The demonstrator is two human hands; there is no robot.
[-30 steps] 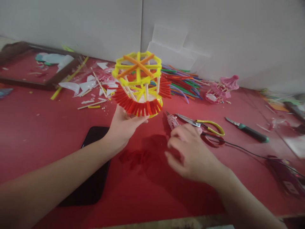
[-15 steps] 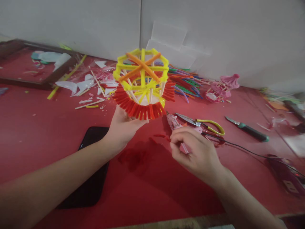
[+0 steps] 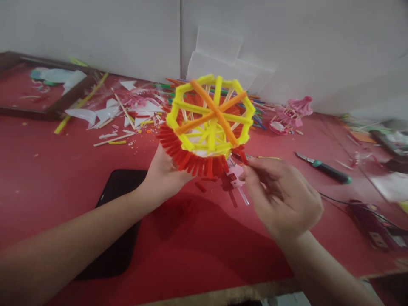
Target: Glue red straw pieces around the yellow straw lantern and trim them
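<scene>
My left hand (image 3: 164, 170) grips a pipe-cleaner model (image 3: 212, 114) from below, its fingers partly hidden under it. The model has a yellow ring top crossed by orange and yellow strips, pale sticks inside and a fringe of short red pieces around its base. At the fringe's right edge, my right hand (image 3: 283, 199) pinches a short red pipe-cleaner piece (image 3: 244, 157) between thumb and forefinger; it touches or nearly touches the model. Below lie a pink glue gun (image 3: 236, 175), partly hidden, with a clear stick, and a loose red piece (image 3: 200, 187).
A black phone (image 3: 117, 238) lies under my left forearm. To the right are a green-handled knife (image 3: 331, 171) and a power strip (image 3: 371, 227) with a cord. White scraps (image 3: 108, 112), pipe cleaners (image 3: 258, 114) and a pink model (image 3: 293, 114) lie along the wall. A brown frame (image 3: 60, 108) sits left.
My right hand has risen from the table beside the glue gun to the fringe's right edge, bringing a red piece. The model has moved right and tilted, its top turned more towards me.
</scene>
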